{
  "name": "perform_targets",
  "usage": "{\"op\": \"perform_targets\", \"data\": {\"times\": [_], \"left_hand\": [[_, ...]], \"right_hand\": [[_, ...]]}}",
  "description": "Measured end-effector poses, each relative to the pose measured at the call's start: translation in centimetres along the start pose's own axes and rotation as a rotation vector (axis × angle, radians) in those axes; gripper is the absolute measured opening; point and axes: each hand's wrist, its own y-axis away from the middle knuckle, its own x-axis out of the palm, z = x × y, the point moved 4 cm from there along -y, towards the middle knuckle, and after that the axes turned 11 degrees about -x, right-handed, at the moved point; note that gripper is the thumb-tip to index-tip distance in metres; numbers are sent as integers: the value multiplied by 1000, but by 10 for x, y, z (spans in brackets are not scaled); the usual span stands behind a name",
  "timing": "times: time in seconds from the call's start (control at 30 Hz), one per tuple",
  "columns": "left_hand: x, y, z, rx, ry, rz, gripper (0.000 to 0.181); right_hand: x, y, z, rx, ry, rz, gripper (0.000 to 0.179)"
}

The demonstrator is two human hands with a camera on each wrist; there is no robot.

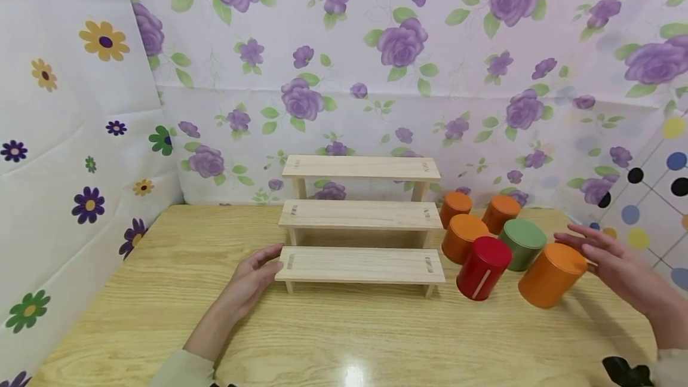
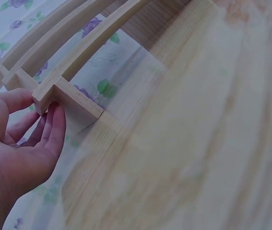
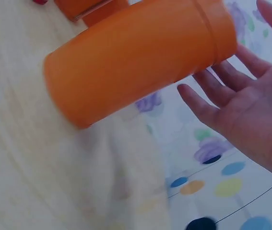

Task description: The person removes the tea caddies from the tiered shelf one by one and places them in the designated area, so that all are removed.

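A three-step wooden display stand (image 1: 359, 264) stands on the table. My left hand (image 1: 252, 279) pinches the left end of its lowest step; in the left wrist view the thumb of that hand (image 2: 25, 139) lies on top and the fingers are underneath. On the right, my right hand (image 1: 623, 267) is beside the nearest tall orange canister (image 1: 549, 279), its fingers loosely spread. In the right wrist view its fingertips are behind the lidded end of that canister (image 3: 136, 57); whether they touch it, I cannot tell.
Right of the stand are a red canister (image 1: 480, 276), a green canister (image 1: 520, 246) and several smaller orange canisters (image 1: 463, 246). Flowered cloth (image 1: 344, 64) hangs behind the table (image 1: 333, 333). A small black object (image 1: 626, 372) shows by the right sleeve.
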Motion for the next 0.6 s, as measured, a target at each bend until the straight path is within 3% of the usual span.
{"op": "perform_targets", "data": {"times": [0.13, 0.23, 0.3, 0.43, 0.53, 0.6], "left_hand": [[1, 2, -5, -3, -56, -48, 51], [0, 6, -11, 6, -146, -127, 47], [-1, 11, -17, 15, -223, -181, 45], [-2, 25, -36, 66, -409, -254, 46], [0, 38, -53, 149, -565, -290, 50], [4, 46, -62, 238, -667, -310, 55]], "right_hand": [[1, -6, 9, 162, 468, -169, 49], [12, -15, 20, 254, 708, -233, 60], [25, -23, 29, 272, 785, -244, 65], [52, -40, 49, 214, 841, -236, 63], [73, -51, 60, 160, 883, -209, 60], [89, -59, 65, 109, 932, -188, 57]]}}
